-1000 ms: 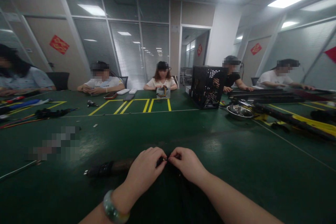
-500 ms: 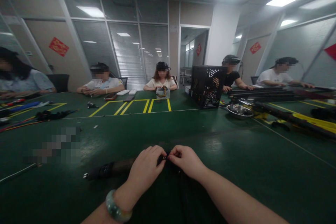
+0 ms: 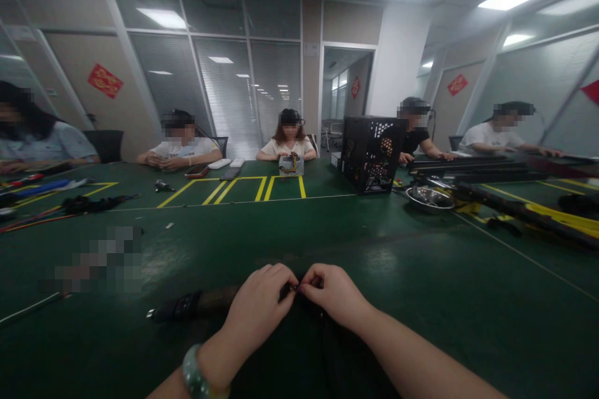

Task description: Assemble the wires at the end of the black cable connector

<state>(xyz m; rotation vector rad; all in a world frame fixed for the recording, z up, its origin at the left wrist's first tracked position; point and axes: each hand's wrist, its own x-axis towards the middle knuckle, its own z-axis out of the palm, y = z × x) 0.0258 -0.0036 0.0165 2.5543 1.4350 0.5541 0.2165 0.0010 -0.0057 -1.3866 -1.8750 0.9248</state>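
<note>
My left hand and my right hand meet at the fingertips low in the middle of the head view, both pinched on a small dark part with a glint of metal that I cannot make out. A dark rod-like object lies on the green table and runs left from under my left hand. A green bangle sits on my left wrist. Dark fabric or an object lies under my forearms, too dim to name.
Several people sit round the far side of the table. A black perforated computer case stands at centre right, with a metal bowl beside it. Long black and yellow bars lie at right. Cables and tools lie at left.
Almost nothing; my hands stay pinched together in the same place, with only a slight shift of the view.
</note>
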